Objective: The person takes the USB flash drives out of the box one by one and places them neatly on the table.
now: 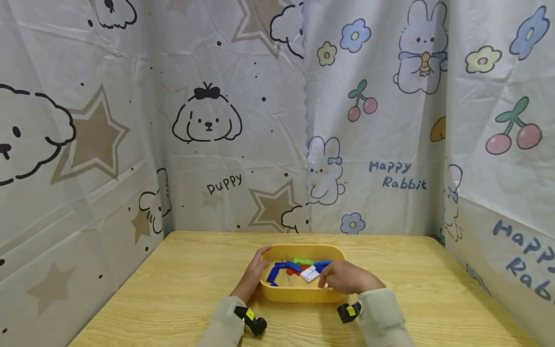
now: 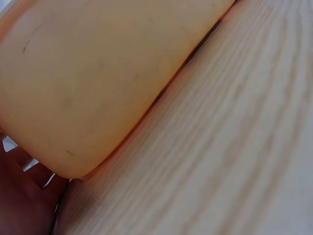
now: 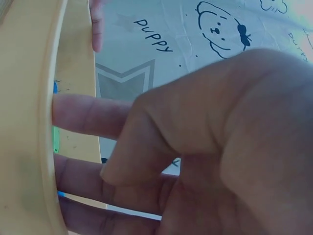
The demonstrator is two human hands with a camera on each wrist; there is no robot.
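A yellow plastic bin stands on the table, holding loose small oblong blocks: blue, white, red and green. My left hand grips the bin's left end, fingers along the outside and thumb by the rim; the left wrist view shows its fingers against the bin's outer corner. Over the right end my right hand reaches in, near a white block. In the right wrist view its fingers pass behind the rim, with the thumb apart from them. The fingertips are hidden there.
The bin rests on a light wooden table. Printed curtains hang behind the table and along both sides. A small black camera is strapped at the left wrist, another camera at the right.
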